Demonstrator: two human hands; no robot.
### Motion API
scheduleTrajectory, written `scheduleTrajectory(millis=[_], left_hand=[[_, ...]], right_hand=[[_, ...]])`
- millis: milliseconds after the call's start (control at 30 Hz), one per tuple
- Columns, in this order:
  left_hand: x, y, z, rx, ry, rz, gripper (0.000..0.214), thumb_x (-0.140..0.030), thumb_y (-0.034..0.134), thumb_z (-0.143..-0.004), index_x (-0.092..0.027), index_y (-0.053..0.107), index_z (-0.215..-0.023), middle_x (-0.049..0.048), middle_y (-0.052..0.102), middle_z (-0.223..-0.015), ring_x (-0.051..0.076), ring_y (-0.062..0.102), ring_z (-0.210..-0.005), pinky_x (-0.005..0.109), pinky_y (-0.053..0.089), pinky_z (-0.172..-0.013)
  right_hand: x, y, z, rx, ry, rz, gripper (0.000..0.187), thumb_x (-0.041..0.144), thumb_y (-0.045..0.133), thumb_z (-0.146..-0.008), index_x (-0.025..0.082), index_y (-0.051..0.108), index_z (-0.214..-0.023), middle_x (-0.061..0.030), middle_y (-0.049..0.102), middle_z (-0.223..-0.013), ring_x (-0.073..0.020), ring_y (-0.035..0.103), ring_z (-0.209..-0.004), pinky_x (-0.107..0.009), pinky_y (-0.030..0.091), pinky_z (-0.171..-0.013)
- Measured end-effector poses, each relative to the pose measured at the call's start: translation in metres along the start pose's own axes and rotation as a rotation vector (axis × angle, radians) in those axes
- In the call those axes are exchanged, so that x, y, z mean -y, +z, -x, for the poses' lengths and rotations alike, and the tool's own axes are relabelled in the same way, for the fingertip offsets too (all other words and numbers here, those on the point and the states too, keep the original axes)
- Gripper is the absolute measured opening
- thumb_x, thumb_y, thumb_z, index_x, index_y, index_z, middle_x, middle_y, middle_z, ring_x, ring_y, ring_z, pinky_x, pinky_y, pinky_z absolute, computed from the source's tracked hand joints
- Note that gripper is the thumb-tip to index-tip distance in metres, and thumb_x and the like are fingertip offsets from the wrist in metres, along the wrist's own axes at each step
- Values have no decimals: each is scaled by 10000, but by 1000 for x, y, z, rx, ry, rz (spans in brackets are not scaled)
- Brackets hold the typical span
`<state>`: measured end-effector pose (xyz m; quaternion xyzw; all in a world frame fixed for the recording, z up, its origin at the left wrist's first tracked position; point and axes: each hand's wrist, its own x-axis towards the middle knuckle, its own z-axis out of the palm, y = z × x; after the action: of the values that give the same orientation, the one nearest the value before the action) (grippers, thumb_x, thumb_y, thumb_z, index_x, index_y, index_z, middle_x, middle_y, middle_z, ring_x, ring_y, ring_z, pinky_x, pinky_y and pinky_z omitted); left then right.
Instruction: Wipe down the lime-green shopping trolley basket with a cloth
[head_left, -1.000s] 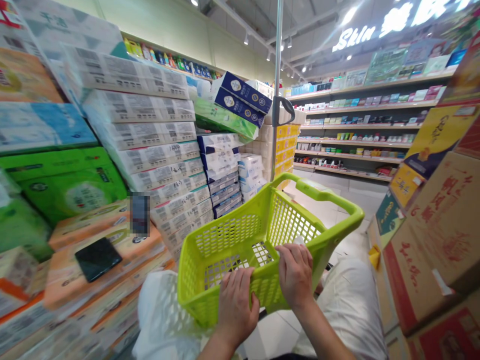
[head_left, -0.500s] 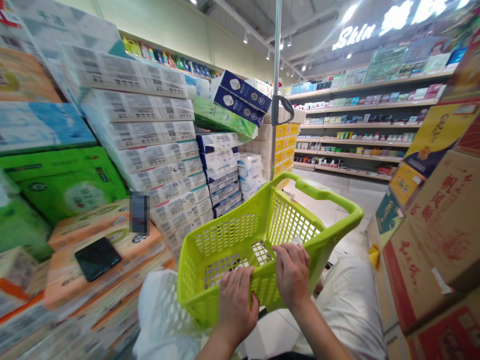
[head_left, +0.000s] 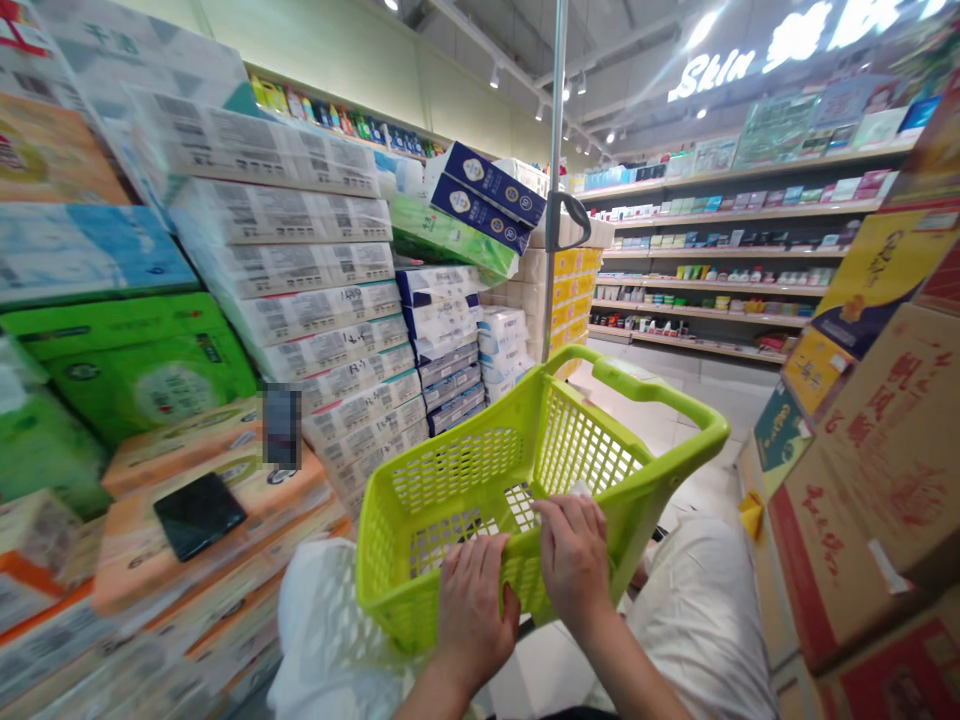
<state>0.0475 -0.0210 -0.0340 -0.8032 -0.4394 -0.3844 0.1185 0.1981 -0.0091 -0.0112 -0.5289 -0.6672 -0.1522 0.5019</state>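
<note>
A lime-green plastic shopping basket (head_left: 480, 470) rests on my lap, its mesh walls and floor showing nothing inside. My left hand (head_left: 471, 610) is curled over the near rim of the basket. Beside it my right hand (head_left: 574, 562) grips the same rim, fingers folded over the edge. The basket's thick green handle (head_left: 660, 400) arches across its far side.
Stacked packs of tissue and paper goods (head_left: 300, 290) fill the left. A dark phone (head_left: 199, 515) lies on an orange pack at lower left. Cardboard boxes (head_left: 877, 470) crowd the right. A metal pole (head_left: 556, 170) rises behind the basket; stocked shelves (head_left: 712, 260) line the far aisle.
My right hand has slid a little to the left along the basket's rim, closer to my left hand. The basket and left hand stay put.
</note>
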Motion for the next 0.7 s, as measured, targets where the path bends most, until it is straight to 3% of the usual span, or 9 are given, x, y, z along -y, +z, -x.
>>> scheduleTrajectory(millis=[133, 333, 433, 567, 700], left_hand=[[4, 1, 2, -16, 60, -37, 397, -205, 453, -768, -128, 511, -1153, 109, 651, -1002, 251, 593, -937, 412, 380, -908], [-1, -5, 0, 44, -20, 3, 456, -127, 458, -721, -174, 517, -1172, 75, 657, -1014, 233, 594, -963, 396, 379, -924], [-2, -3, 0, 18, -20, 12, 433, -144, 457, -736, -167, 519, -1164, 77, 658, -1011, 232, 595, -960, 396, 371, -927], [2, -1, 1, -4, 27, -10, 390, -194, 446, -765, -143, 519, -1144, 102, 657, -996, 245, 598, -932, 404, 385, -904], [1, -4, 0, 18, 5, 1, 435, -146, 458, -730, -161, 515, -1161, 88, 658, -1009, 240, 599, -954, 400, 384, -908]], right_hand=[[17, 9, 11, 91, -78, -93, 235, 133, 451, -908, 240, 648, -977, -21, 630, -882, -176, 554, -914, -368, 331, -1017], [-16, -11, -6, -28, 10, 40, 261, 121, 428, -919, 218, 642, -1035, -48, 628, -951, -204, 545, -962, -410, 320, -1025], [-9, -6, -3, -22, 7, 26, 263, 125, 422, -921, 222, 644, -1024, -41, 624, -930, -196, 549, -939, -409, 313, -1033], [12, 5, 9, 79, -97, -84, 278, 126, 425, -912, 237, 642, -1046, -25, 630, -896, -181, 555, -931, -377, 328, -1021], [-3, -3, 1, 51, -60, -36, 291, 107, 426, -903, 224, 624, -1082, -36, 641, -939, -187, 559, -951, -383, 340, -1009]])
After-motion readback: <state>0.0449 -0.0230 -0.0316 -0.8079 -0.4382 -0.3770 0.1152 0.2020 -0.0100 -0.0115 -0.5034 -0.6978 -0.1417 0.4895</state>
